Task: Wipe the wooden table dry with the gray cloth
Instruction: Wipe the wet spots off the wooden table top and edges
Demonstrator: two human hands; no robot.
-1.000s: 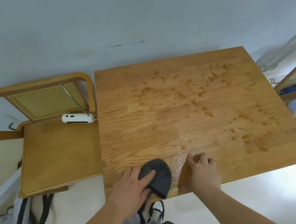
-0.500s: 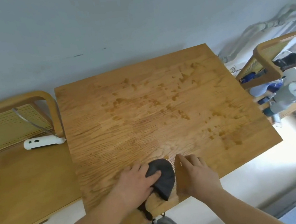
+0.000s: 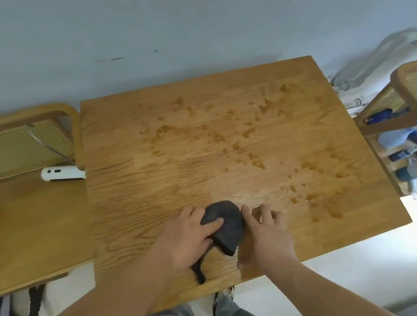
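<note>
Two hands meet at 6 o'clock on the desk (image 3: 153, 193). The left hand (image 3: 187, 238) grips the gray cloth (image 3: 227, 226), and the right hand (image 3: 265, 226), fingers loose, has slid over to touch it. Wet spots (image 3: 322, 205) toward 3 o'clock are not wiped yet.

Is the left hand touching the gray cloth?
Touching. The head view shows the left hand with its thumb lying right across the top of the gray cloth, no gap between them.

Cloth (image 3: 228, 225) on table (image 3: 132, 196), near edge, centre, under left hand (image 3: 187, 239). Right hand (image 3: 267, 230) on the table just right of it. Wet spots (image 3: 226, 139) across far and right areas. Chair (image 3: 32, 233) left of table, handheld device (image 3: 62, 174) at its seat back. Second chair (image 3: 408, 90) right. Wall (image 3: 182, 26) behind.
</note>
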